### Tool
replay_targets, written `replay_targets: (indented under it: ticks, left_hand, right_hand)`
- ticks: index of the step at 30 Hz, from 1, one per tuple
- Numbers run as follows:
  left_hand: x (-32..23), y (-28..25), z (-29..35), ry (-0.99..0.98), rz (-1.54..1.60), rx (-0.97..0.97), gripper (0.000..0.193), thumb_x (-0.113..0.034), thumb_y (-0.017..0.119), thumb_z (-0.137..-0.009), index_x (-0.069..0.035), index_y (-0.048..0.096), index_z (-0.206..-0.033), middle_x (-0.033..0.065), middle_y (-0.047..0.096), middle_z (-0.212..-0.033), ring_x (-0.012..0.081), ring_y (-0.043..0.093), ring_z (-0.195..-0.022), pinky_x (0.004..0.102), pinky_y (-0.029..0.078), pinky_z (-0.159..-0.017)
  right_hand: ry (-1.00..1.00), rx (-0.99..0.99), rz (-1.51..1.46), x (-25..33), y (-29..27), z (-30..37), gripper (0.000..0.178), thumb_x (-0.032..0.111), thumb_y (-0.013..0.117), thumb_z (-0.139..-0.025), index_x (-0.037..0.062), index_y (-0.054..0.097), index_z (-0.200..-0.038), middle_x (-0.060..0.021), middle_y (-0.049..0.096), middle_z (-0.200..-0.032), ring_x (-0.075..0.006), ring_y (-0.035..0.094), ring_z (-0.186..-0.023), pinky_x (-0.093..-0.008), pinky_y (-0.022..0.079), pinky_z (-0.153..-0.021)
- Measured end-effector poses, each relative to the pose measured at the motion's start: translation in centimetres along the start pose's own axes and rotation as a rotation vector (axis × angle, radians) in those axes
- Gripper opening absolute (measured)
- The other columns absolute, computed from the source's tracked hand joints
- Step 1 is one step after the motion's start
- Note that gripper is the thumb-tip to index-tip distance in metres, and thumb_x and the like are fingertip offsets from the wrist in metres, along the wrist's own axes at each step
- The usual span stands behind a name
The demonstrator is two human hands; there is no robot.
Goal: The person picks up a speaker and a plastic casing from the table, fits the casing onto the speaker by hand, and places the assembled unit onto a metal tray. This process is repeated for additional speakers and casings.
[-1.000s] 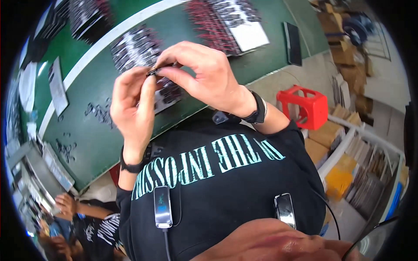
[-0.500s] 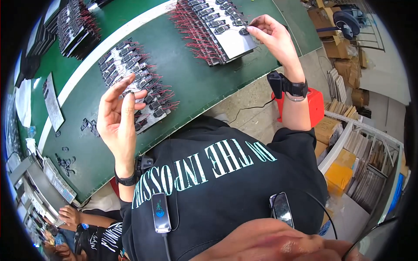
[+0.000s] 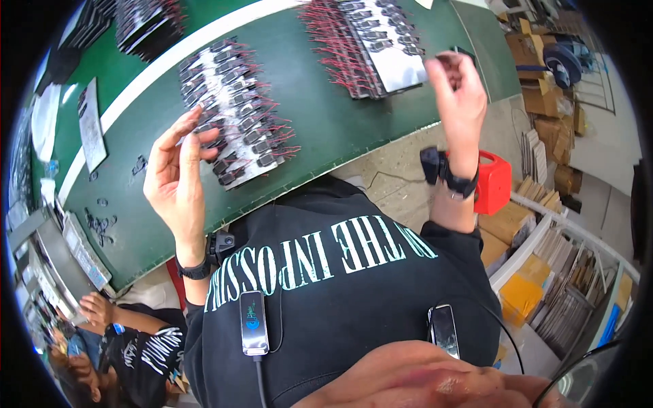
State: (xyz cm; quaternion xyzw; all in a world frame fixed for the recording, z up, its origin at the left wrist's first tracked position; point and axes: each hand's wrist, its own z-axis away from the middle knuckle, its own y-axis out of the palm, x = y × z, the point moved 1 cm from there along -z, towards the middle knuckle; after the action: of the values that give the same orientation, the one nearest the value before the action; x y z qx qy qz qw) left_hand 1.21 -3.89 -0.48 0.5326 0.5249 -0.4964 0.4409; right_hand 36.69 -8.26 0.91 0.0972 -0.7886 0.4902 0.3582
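My left hand (image 3: pixel 178 170) hovers by the near left edge of a white board (image 3: pixel 235 129) carrying rows of small black parts with thin red wires. Its fingers are apart, and nothing shows in them. Off the near right corner of a stack of similar boards (image 3: pixel 398 71) is my right hand (image 3: pixel 464 95), thumb and bent fingers apart, with no part visible between them. Small black parts (image 3: pixel 413 49) sit in rows on the stack's top board, whose near end is bare white. Red wires stick out along the stack's left side.
Another stack of wired boards (image 3: pixel 146 30) stands far left. Loose black parts (image 3: pixel 102 224) and a narrow plate (image 3: pixel 90 129) lie on the green table (image 3: pixel 156 238). A red stool (image 3: pixel 493 183) and cartons (image 3: pixel 537 85) are at right. A co-worker's hand (image 3: pixel 95 309) shows lower left.
My right hand has come away from the small black part at the top board's edge, moving right and nearer to me. My left hand stays beside the left board. The whole view has shifted slightly.
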Motion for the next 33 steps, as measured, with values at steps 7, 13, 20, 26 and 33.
replay_targets:
  ticks: [7, 13, 20, 26, 33]
  left_hand:
    - [0.1, -2.1, -1.0, 0.042, 0.024, -0.027, 0.021, -0.004, 0.055, -0.098, 0.006, 0.061, -0.115, 0.0167, 0.066, -0.119, 0.0192, 0.07, -0.092, 0.0242, 0.057, -0.071]
    - [0.0, -3.5, -1.1, 0.086, 0.074, -0.08, 0.021, -0.005, 0.055, -0.098, 0.006, 0.061, -0.115, 0.0153, 0.067, -0.117, 0.018, 0.07, -0.091, 0.0236, 0.057, -0.071]
    - [-2.1, -2.0, -1.8, 0.062, 0.098, 0.068, 0.022, -0.007, 0.057, -0.097, 0.006, 0.061, -0.115, 0.0152, 0.067, -0.115, 0.016, 0.07, -0.088, 0.0236, 0.057, -0.07]
    - [-3.6, 7.2, -1.8, -0.36, 0.203, 0.765, 0.037, -0.022, 0.054, -0.1, 0.007, 0.059, -0.121, 0.014, 0.069, -0.106, 0.0177, 0.069, -0.087, 0.028, 0.057, -0.072]
    - [-1.3, 16.8, -5.5, -0.61, 0.421, 0.785, 0.041, -0.031, 0.055, -0.1, 0.003, 0.059, -0.122, 0.0126, 0.068, -0.108, 0.0169, 0.068, -0.092, 0.0272, 0.057, -0.078]
  right_hand:
    - [-0.202, -0.039, 0.401, 3.6, 2.5, 3.3, 0.057, 0.031, 0.081, -0.079, 0.0018, 0.057, -0.121, -0.0158, 0.059, -0.119, -0.0299, 0.058, -0.11, -0.0396, 0.045, -0.095]
    - [-0.183, -0.042, 0.317, 3.1, 2.9, 3.1, 0.064, 0.031, 0.083, -0.076, 0.0029, 0.054, -0.126, -0.0147, 0.057, -0.119, -0.0286, 0.059, -0.108, -0.0387, 0.046, -0.095]
    - [-0.144, -0.089, 0.271, 4.3, 1.5, 2.4, 0.063, 0.03, 0.082, -0.076, 0.005, 0.055, -0.127, -0.013, 0.057, -0.118, -0.0256, 0.059, -0.105, -0.0375, 0.047, -0.093]
    - [-0.121, -0.121, 0.201, 4.7, 0.8, 2.2, 0.062, 0.03, 0.083, -0.076, 0.005, 0.055, -0.125, -0.0115, 0.057, -0.116, -0.0239, 0.059, -0.101, -0.0357, 0.048, -0.09]
    - [-0.059, -0.186, 0.096, 4.9, 1.7, 2.5, 0.061, 0.029, 0.083, -0.076, 0.004, 0.056, -0.124, -0.0117, 0.058, -0.114, -0.0243, 0.059, -0.101, -0.0356, 0.049, -0.089]
